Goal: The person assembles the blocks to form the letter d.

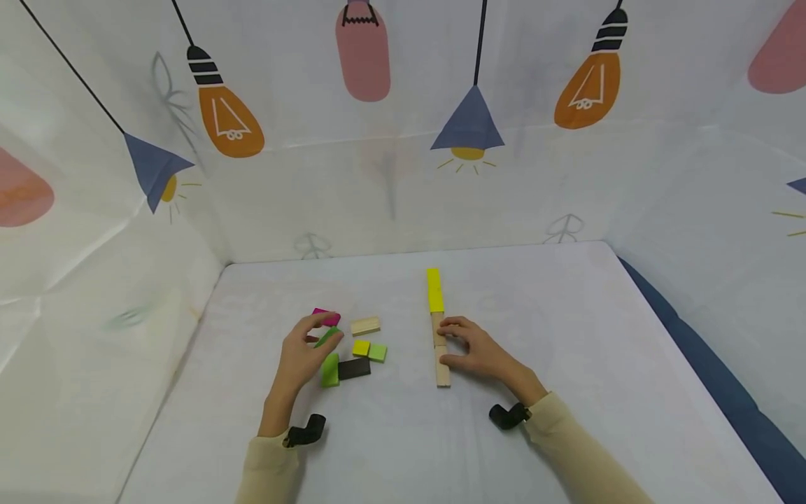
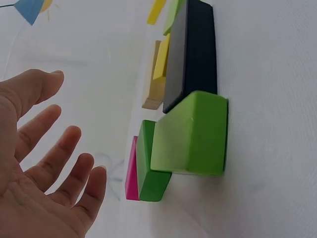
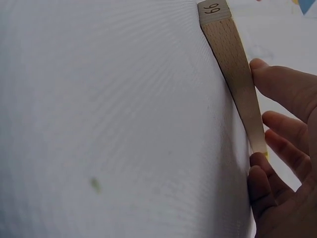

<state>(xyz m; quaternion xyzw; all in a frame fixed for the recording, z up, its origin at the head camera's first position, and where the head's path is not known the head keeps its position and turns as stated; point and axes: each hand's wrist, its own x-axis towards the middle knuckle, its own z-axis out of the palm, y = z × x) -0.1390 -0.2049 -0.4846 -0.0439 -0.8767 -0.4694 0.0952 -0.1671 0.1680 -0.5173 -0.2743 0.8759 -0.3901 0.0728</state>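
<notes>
A straight row runs away from me on the white table, with a yellow block [image 1: 435,290] at the far end and wooden blocks [image 1: 443,376] nearer. My right hand [image 1: 483,355] is at the row's right side, thumb and fingertips touching the wood. In the right wrist view, a wooden block [image 3: 235,69] has a number marked on its end. Over the loose blocks at left hovers my left hand [image 1: 301,358], its fingers apart and holding nothing. Below it lie a green block [image 2: 151,168], a light green block [image 2: 205,134] and a magenta block [image 2: 131,173].
Beside the left hand lie a dark block [image 1: 354,369], a small yellow block [image 1: 361,348], a small light green block [image 1: 378,353] and a wooden block [image 1: 365,326]. White sheeting [image 1: 390,203] printed with lamps hangs behind the table [image 1: 535,294].
</notes>
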